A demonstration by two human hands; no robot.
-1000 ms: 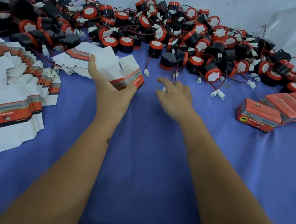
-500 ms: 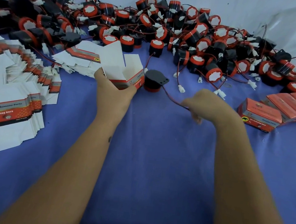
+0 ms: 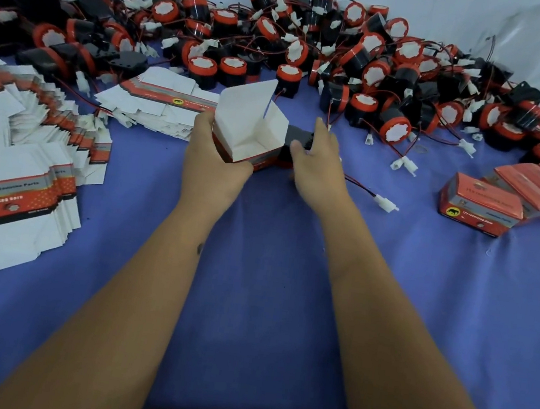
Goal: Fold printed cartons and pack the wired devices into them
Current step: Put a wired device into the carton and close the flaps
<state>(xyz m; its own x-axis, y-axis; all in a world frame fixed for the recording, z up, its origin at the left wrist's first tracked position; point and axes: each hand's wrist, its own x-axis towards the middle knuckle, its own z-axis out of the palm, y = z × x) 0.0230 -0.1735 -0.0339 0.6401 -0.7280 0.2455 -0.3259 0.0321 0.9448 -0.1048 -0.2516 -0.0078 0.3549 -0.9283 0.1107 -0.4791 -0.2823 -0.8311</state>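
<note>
Left hand [image 3: 214,159] grips open carton [image 3: 249,129]; right hand [image 3: 317,162] clasps black device [image 3: 299,138] at 3 o'clock. Slide device in first, tuck wire [image 3: 362,186] after.

Near blue cloth [image 3: 265,306] bare; approach open. Device pile [image 3: 315,56] blocks the far edge, flat cartons [image 3: 28,155] the left, packed boxes [image 3: 509,198] the right.

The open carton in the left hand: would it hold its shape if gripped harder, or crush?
The carton would probably give way: its walls look like thin card, and the top flaps stand open, so nothing braces the mouth. It likely weighs little, since the left hand holds it by one end alone. Empty, it would probably tip or slide at a light push.
</note>
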